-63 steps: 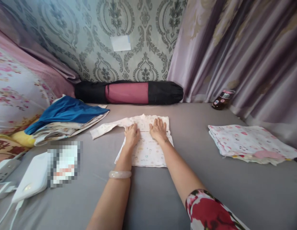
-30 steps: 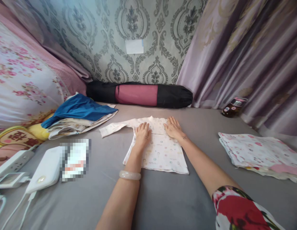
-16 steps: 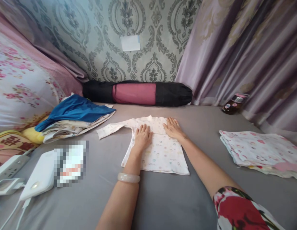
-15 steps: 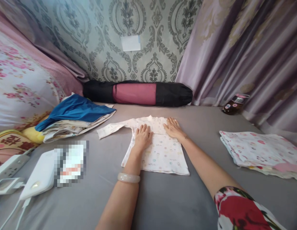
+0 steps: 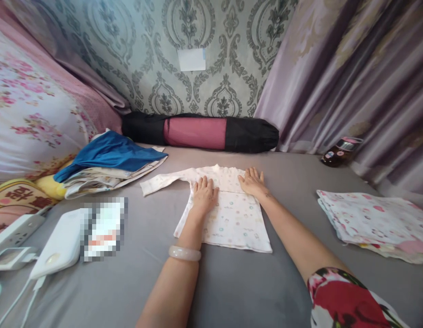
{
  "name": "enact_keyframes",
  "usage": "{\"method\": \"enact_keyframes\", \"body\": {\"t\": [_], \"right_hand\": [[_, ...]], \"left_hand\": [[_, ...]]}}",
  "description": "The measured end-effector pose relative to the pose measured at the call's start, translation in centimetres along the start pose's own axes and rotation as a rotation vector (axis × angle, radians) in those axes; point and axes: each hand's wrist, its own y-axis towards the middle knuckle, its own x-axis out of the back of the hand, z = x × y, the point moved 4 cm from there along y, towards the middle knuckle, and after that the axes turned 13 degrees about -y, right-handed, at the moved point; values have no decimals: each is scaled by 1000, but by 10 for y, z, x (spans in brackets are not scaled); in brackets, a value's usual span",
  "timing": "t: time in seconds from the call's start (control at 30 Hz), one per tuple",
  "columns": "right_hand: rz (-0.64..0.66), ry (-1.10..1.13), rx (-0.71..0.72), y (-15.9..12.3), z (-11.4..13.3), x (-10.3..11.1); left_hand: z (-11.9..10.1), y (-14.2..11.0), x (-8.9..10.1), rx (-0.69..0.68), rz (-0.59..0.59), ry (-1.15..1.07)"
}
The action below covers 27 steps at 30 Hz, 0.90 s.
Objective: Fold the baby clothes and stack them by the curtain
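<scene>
A small white baby shirt (image 5: 236,223) with a faint pastel print lies flat on the grey sheet. One sleeve stretches out to the left, while the other is folded across the chest, its edge running under both hands. My left hand (image 5: 205,196) rests palm down on the chest, fingers slightly apart. At the right shoulder, my right hand (image 5: 251,182) presses flat with its fingers spread, partly over the shirt's edge. A pale bangle (image 5: 184,253) circles my left wrist.
Folded clothes topped by a blue garment (image 5: 110,152) lie to the left. Nearer are a white power bank (image 5: 61,241) with cables and a power strip (image 5: 18,232). Folded printed cloths (image 5: 375,218) and a dark bottle (image 5: 339,152) are on the right. A black-and-pink roll (image 5: 197,133) lies against the wall.
The view has shifted slightly, moving the surroundings a little to the right in the picture. My right hand has slid slightly outward at the shirt's shoulder; my left hand stays on the chest.
</scene>
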Motion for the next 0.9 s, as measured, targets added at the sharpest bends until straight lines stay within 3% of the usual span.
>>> {"method": "enact_keyframes", "body": {"t": [0.13,0.23,0.43,0.67,0.83,0.9], "right_hand": [[-77,1,106,-9,33,17],[-54,65,180,-12,55,14],[-28,96,165,-6,59,3],[32,91,175,-5,57,8],[-165,62,299,-13,79,25],[-153,64,385,-12,93,26]], "left_hand": [[0,-1,0,-16,-21,15],[1,-1,0,-30,-29,14],[-1,-1,2,-33,-5,20],[-2,-1,3,-16,-10,56],[0,2,4,29,-61,32],[2,4,5,47,-95,24]]}}
